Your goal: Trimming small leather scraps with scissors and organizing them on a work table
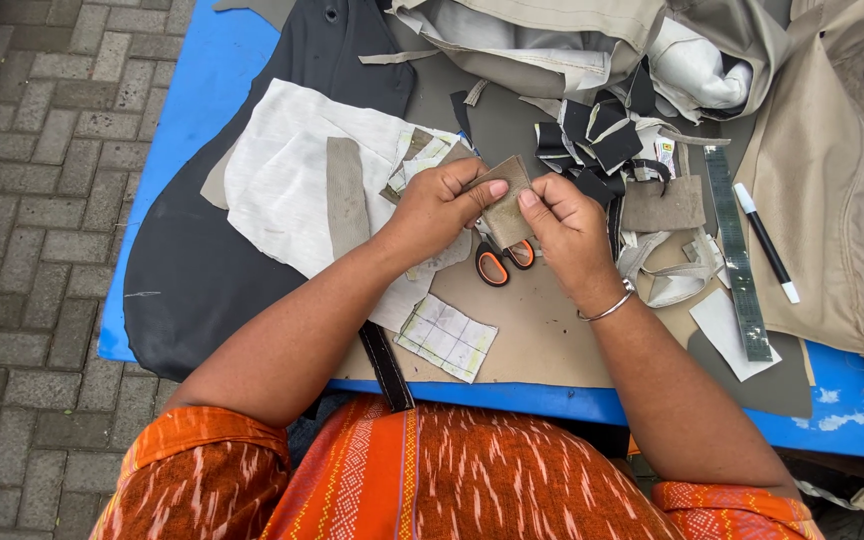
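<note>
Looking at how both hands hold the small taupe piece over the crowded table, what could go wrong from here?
1. The scissors lie right below the taupe piece; the left hand or right hand might knock them.
2. The gridded paper sits near the blue table edge and could slide off.

blue table (202,70), orange-handled scissors (493,266), taupe fabric piece (508,205)

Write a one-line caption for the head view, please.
Both hands, left and right, hold a small khaki fabric piece above orange-handled scissors.
</note>
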